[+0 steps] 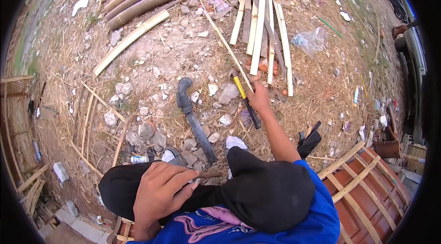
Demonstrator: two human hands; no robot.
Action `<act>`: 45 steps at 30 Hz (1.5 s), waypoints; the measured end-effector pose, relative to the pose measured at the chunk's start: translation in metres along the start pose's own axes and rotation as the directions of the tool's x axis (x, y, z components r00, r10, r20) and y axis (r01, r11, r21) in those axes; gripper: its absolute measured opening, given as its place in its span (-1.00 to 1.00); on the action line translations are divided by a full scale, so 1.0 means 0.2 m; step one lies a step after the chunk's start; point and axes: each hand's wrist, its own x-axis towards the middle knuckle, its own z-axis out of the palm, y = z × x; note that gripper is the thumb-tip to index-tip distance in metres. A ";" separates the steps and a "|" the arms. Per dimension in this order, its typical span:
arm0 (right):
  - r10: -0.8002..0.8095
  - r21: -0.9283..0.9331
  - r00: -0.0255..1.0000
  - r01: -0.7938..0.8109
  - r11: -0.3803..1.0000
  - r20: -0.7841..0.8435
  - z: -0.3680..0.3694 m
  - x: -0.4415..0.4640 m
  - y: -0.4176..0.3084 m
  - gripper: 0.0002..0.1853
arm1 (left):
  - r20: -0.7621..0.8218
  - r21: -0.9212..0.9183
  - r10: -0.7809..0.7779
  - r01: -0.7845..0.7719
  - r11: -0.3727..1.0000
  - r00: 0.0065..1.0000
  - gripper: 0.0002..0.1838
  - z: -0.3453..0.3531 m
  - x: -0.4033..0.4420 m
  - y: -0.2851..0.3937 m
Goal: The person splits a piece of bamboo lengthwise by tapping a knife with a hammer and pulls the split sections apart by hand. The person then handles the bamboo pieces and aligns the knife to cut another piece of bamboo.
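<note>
My right hand [258,97] is closed around the near end of a thin bamboo strip [225,42], which slants away toward the upper left. Just beside that hand, a hammer [240,89] with a yellow and black handle lies on the ground. My left hand [164,190] hovers over or rests on my left knee, its fingers loosely bent and the thumb apart, with nothing visible in it. Between my feet and the strip lies a machete [197,127] with a dark, wrapped handle pointing away from me. Split bamboo slats [259,28] are piled beyond my right hand.
Thick bamboo pieces [154,3] lie at the upper left, near a split bamboo length [131,42]. Stones [146,130] and straw litter the dirt. A can [139,159] lies by my left foot. A brown panel with a bamboo lattice [363,189] stands at lower right.
</note>
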 end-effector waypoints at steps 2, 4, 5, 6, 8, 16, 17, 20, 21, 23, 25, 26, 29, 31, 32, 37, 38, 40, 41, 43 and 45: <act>-0.068 0.137 0.995 0.077 0.988 -0.073 -0.02 0.03 0.02 -0.64 | 0.001 0.014 -0.007 0.007 1.000 1.000 -0.70 0.00 0.00 0.00; -0.082 0.232 0.984 0.118 0.965 -0.159 -0.11 0.05 -0.05 -0.71 | 0.012 0.030 -0.023 0.023 0.999 1.000 -0.72 0.00 -0.01 0.00; -0.077 0.193 0.978 0.115 0.974 -0.192 -0.18 0.07 -0.10 -0.66 | 0.018 0.038 -0.033 0.032 0.999 0.999 -0.73 0.00 -0.01 -0.01; -0.069 0.184 0.972 0.111 0.977 -0.224 -0.25 0.10 -0.12 -0.65 | 0.015 0.041 -0.033 0.032 0.999 0.999 -0.73 0.01 -0.01 -0.01; -0.050 0.165 0.956 0.101 0.981 -0.287 -0.36 0.20 -0.14 -0.63 | 0.011 0.044 -0.032 0.032 0.999 0.999 -0.72 0.02 0.00 0.00; 0.014 0.052 0.944 0.003 0.999 -0.331 -0.46 0.29 -0.19 -0.52 | 0.207 -0.051 0.015 -0.005 0.999 0.978 -0.71 -0.15 0.01 0.04; 0.023 0.102 0.967 0.003 0.995 -0.255 -0.42 0.24 -0.19 -0.53 | 0.255 -0.111 0.015 0.014 0.994 0.967 -0.70 -0.24 0.01 0.06; -0.032 0.001 0.997 0.032 0.999 -0.071 -0.28 0.04 -0.18 -0.60 | 0.338 0.047 0.048 -0.068 0.997 0.940 -0.66 -0.45 0.08 -0.01; -0.026 0.016 0.999 0.026 1.000 -0.042 -0.22 -0.04 -0.14 -0.62 | 0.320 0.042 -0.011 -0.003 0.999 0.947 -0.67 -0.48 0.16 -0.15; -0.034 0.044 0.999 0.032 0.998 0.027 -0.10 -0.13 -0.07 -0.66 | 0.223 0.025 -0.138 0.136 0.990 0.965 -0.71 -0.46 0.33 -0.51; 0.011 0.097 0.999 -0.015 0.995 0.045 -0.09 -0.17 -0.07 -0.68 | 0.231 0.184 -0.113 0.071 0.980 0.966 -0.74 -0.42 0.49 -0.90; 0.035 0.125 0.998 -0.041 0.991 0.051 -0.08 -0.18 -0.08 -0.69 | 0.229 0.258 -0.130 0.069 0.964 0.965 -0.78 -0.39 0.57 -1.08; 0.007 0.108 0.993 -0.019 0.994 0.115 -0.08 -0.15 -0.14 -0.70 | 0.254 0.521 -0.223 0.061 0.852 0.941 -0.62 -0.23 0.79 -1.61; -0.048 0.083 0.986 0.035 0.996 0.159 -0.09 -0.11 -0.18 -0.71 | 0.131 0.601 -0.283 0.151 0.785 0.950 -0.46 -0.10 0.93 -1.78; -0.074 0.094 0.980 0.058 0.994 0.186 -0.10 -0.06 -0.20 -0.71 | -0.011 0.585 -0.251 0.210 0.783 0.968 -0.44 -0.02 0.98 -1.88; -0.245 0.070 0.926 0.235 0.970 0.286 -0.11 0.31 -0.29 -0.74 | -0.575 0.390 -0.143 0.423 0.818 0.806 -0.40 0.20 1.03 -2.21; -0.274 0.058 0.905 0.270 0.961 0.324 -0.12 0.37 -0.33 -0.74 | -0.649 0.365 -0.171 0.500 0.785 0.741 -0.40 0.29 0.93 -2.23; -0.215 0.020 0.861 0.232 0.973 0.462 -0.15 0.58 -0.47 -0.75 | -0.663 0.378 -0.282 0.635 0.673 0.693 -0.42 0.40 0.82 -2.28; -0.329 -0.024 0.829 0.380 0.925 0.452 -0.13 0.67 -0.47 -0.74 | -0.658 0.390 -0.296 0.649 0.653 0.693 -0.41 0.44 0.76 -2.31; -0.353 -0.077 0.761 0.464 0.882 0.544 -0.10 0.89 -0.58 -0.74 | -0.657 0.373 -0.299 0.643 0.669 0.693 -0.41 0.45 0.71 -2.36; -0.420 -0.114 0.696 0.581 0.806 0.582 -0.03 1.13 -0.63 -0.74 | -0.665 0.308 -0.282 0.598 0.740 0.692 -0.42 0.45 0.72 -2.38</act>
